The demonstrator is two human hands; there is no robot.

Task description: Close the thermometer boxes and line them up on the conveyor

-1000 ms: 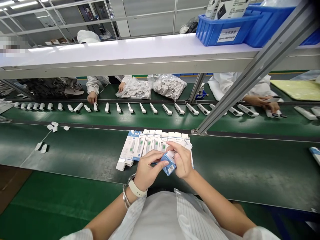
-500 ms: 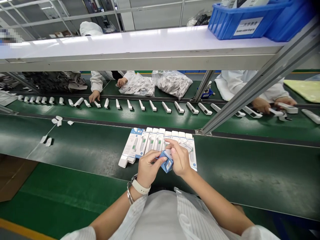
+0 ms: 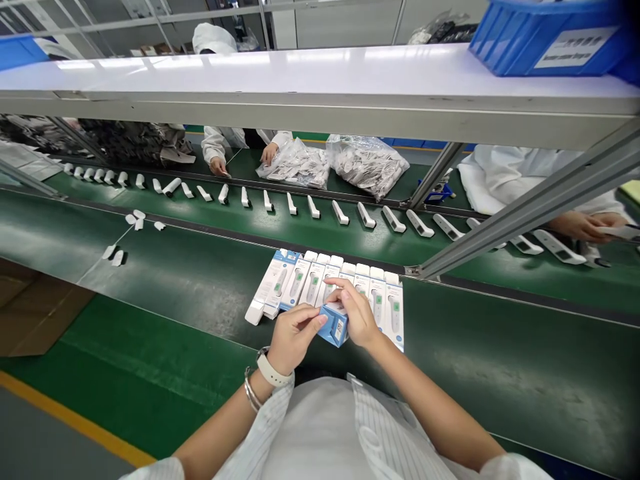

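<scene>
A small blue-and-white carton [image 3: 334, 325] is held between my two hands, its blue end facing me. My left hand [image 3: 294, 337] pinches the carton's left edge between thumb and fingers. From the right, my right hand [image 3: 356, 313] closes around its side, fingers over the top. Just beyond my hands, a row of flat white-and-blue boxes [image 3: 300, 280] printed with a thermometer picture lies side by side on the green bench [image 3: 200, 287]. My right hand covers part of that row.
White handheld thermometers [image 3: 340, 213] line a green conveyor [image 3: 280, 223] behind the boxes. Small white pieces [image 3: 139, 219] lie at left. Bags of parts [image 3: 367, 163] and co-workers' hands [image 3: 219, 167] are across the line. A slanted metal post [image 3: 500, 220] and an overhead shelf [image 3: 300, 80] frame the space.
The view has shifted, moving the surroundings across the frame. The carton has turned slightly, showing more of its blue end. The co-worker's hand at upper left has drawn back from the thermometers.
</scene>
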